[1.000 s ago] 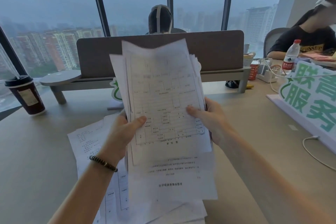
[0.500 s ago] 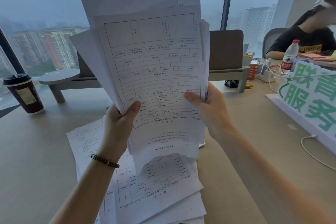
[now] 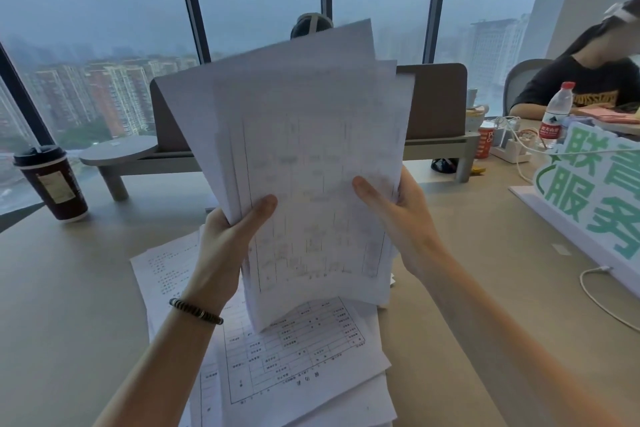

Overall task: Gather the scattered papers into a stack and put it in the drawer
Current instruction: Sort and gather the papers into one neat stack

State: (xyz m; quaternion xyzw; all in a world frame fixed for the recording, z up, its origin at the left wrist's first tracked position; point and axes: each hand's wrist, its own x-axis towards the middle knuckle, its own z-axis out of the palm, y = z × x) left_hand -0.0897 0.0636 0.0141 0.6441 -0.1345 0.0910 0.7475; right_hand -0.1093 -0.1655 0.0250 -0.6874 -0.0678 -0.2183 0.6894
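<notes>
I hold an uneven stack of printed papers [image 3: 311, 156] upright above the desk, its sheets fanned out at the top and blurred by motion. My left hand [image 3: 232, 239] grips its left edge, thumb on the front sheet. My right hand [image 3: 391, 218] grips the right edge, thumb also on the front. The stack's bottom edge hangs just over more papers [image 3: 298, 367] that lie spread on the beige desk [image 3: 69, 305] below my hands. No drawer is in view.
A dark coffee cup [image 3: 52, 187] stands at the far left. A grey desk divider [image 3: 436, 104] runs across the back. At right are a green-lettered white sign [image 3: 595, 198], a white cable [image 3: 602, 298], a water bottle [image 3: 556, 114] and a seated person [image 3: 585, 83].
The stack has come down from its higher position half a second ago, after rising off the desk papers before that. Both hands kept their hold on its sides.
</notes>
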